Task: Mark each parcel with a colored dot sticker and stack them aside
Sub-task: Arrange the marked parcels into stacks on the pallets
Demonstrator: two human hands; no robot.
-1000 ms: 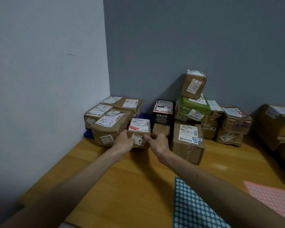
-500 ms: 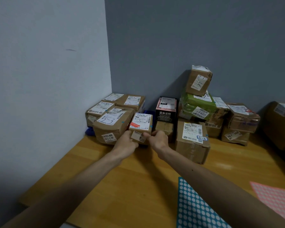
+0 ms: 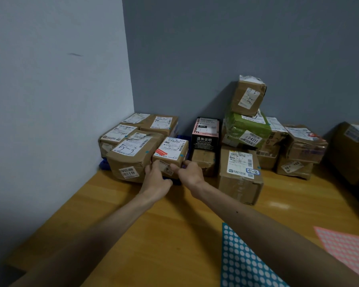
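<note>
A small brown parcel (image 3: 171,151) with a white label and a blue dot sits among the parcels in the corner, on something dark blue. My left hand (image 3: 157,177) grips its front left edge. My right hand (image 3: 190,172) grips its front right corner. To its left lies a larger brown parcel (image 3: 131,156) marked "5-3" with a blue dot. A blue dot-sticker sheet (image 3: 245,264) lies at the near right on the wooden table (image 3: 133,224), and a pink sheet (image 3: 348,247) lies farther right.
More parcels line the back wall: a black box (image 3: 205,134), a brown box (image 3: 239,172) labelled "5-2", a green parcel (image 3: 247,129) with a brown one (image 3: 248,96) on top, and several at the right. Walls close off the left and back.
Both hands and the small parcel have stayed in nearly the same place; my fingers have closed a little more around its front. The view has shifted slightly.
</note>
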